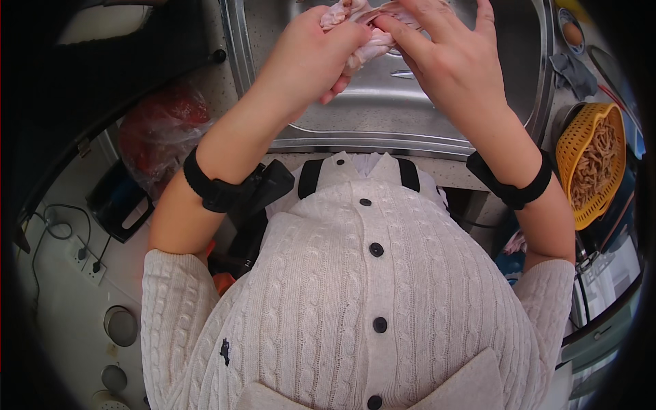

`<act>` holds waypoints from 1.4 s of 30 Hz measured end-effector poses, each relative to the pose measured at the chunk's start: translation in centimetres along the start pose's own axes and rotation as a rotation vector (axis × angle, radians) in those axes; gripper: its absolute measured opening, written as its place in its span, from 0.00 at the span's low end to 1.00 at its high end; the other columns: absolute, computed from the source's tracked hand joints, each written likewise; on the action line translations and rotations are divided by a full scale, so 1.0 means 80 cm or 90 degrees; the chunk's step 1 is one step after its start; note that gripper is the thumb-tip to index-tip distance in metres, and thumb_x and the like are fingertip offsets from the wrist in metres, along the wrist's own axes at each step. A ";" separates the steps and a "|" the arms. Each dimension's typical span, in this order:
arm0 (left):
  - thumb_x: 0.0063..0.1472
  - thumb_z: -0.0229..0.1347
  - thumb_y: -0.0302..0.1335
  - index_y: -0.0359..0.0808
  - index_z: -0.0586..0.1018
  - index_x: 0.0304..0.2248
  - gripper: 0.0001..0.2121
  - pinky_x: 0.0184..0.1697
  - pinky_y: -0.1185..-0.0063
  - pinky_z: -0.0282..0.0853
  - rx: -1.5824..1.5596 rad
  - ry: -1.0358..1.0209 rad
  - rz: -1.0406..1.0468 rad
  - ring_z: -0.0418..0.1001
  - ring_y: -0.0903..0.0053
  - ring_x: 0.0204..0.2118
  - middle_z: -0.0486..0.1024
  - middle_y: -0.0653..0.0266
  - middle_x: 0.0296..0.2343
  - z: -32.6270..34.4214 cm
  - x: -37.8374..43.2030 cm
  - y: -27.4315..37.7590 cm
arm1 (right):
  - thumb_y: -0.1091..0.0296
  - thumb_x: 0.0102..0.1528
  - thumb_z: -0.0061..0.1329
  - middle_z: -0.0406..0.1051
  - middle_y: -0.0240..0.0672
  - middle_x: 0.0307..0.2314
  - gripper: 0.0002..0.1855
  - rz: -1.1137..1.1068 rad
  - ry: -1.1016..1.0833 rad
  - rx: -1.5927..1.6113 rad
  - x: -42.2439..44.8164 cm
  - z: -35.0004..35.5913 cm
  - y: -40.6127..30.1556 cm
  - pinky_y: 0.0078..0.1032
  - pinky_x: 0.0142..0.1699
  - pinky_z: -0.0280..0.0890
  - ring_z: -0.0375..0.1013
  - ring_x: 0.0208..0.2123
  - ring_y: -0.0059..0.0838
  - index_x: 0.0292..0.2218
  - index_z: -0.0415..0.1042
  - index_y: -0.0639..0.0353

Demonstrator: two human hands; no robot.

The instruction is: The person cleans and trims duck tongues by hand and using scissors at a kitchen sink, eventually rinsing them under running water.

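Observation:
Over the stainless steel sink (451, 120), my left hand (325, 48) grips a piece of raw pale pink meat (371, 48), its thumb pressed on top. My right hand (448, 56) is at the meat's other side, with thumb and fingertips on it and the little finger raised away. The top picture edge cuts off part of the meat and the right fingertips. Below the meat, a small shiny metal object (402, 74) lies in the sink, partly behind my right hand; its kind cannot be told.
Right of the sink are a yellow perforated basket (565, 159) of brown strips, a grey cloth (574, 77), and an egg (571, 34) in a small bowl. At left are a plastic bag (166, 128) with red contents and a black appliance with a handle (120, 205).

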State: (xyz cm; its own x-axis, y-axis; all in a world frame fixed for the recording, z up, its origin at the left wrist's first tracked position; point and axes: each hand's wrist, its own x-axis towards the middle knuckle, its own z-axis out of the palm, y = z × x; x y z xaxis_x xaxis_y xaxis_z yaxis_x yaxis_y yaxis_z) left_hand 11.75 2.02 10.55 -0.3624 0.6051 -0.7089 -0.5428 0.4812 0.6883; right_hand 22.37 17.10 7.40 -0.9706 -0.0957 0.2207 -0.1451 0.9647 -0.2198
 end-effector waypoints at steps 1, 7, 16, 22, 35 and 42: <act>0.57 0.46 0.27 0.34 0.69 0.33 0.06 0.12 0.88 0.56 0.025 0.025 0.019 0.62 0.89 0.13 0.67 0.70 0.17 0.002 0.001 -0.008 | 0.70 0.46 0.47 0.65 0.37 0.44 0.08 0.010 0.035 0.029 0.002 0.006 -0.003 0.58 0.52 0.48 0.68 0.44 0.32 0.32 0.71 0.53; 0.57 0.46 0.27 0.33 0.68 0.33 0.06 0.12 0.87 0.56 0.069 0.125 0.108 0.61 0.87 0.12 0.66 0.70 0.16 0.013 0.009 -0.025 | 0.70 0.45 0.49 0.66 0.38 0.45 0.08 0.024 0.092 0.145 -0.001 0.018 0.001 0.58 0.52 0.48 0.66 0.46 0.33 0.31 0.70 0.55; 0.56 0.48 0.25 0.33 0.67 0.34 0.07 0.13 0.87 0.55 0.079 0.117 0.132 0.61 0.87 0.13 0.67 0.69 0.18 0.010 0.008 -0.029 | 0.68 0.43 0.51 0.67 0.39 0.44 0.08 -0.022 0.117 0.098 0.000 0.014 0.003 0.55 0.51 0.52 0.68 0.45 0.32 0.29 0.71 0.55; 0.56 0.49 0.26 0.33 0.68 0.35 0.08 0.14 0.88 0.55 0.154 0.161 0.185 0.61 0.89 0.14 0.68 0.69 0.19 0.009 0.011 -0.037 | 0.70 0.42 0.50 0.64 0.43 0.45 0.10 0.039 0.063 0.142 0.002 0.017 -0.007 0.51 0.53 0.52 0.68 0.43 0.36 0.30 0.68 0.59; 0.51 0.57 0.28 0.31 0.69 0.35 0.13 0.26 0.87 0.63 0.238 0.301 0.430 0.67 0.88 0.25 0.71 0.66 0.25 0.011 -0.058 -0.039 | 0.71 0.52 0.48 0.68 0.34 0.34 0.24 0.470 0.173 1.014 -0.009 0.007 -0.053 0.23 0.41 0.66 0.69 0.34 0.26 0.48 0.56 0.61; 0.48 0.60 0.27 0.32 0.65 0.36 0.18 0.30 0.86 0.66 0.141 0.323 0.448 0.68 0.85 0.29 0.70 0.65 0.28 0.008 -0.099 -0.051 | 0.76 0.50 0.46 0.70 0.34 0.34 0.15 0.479 0.019 1.305 0.007 -0.022 -0.099 0.26 0.43 0.65 0.70 0.37 0.24 0.41 0.64 0.59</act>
State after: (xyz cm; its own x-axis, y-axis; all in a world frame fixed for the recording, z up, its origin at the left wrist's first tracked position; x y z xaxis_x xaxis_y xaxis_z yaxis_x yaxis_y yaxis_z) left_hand 17.29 -4.33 13.47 -0.8758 0.4791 -0.0582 0.0714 0.2480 0.9661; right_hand 23.30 9.86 10.95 -0.9285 0.0907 -0.3600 0.1886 -0.7201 -0.6678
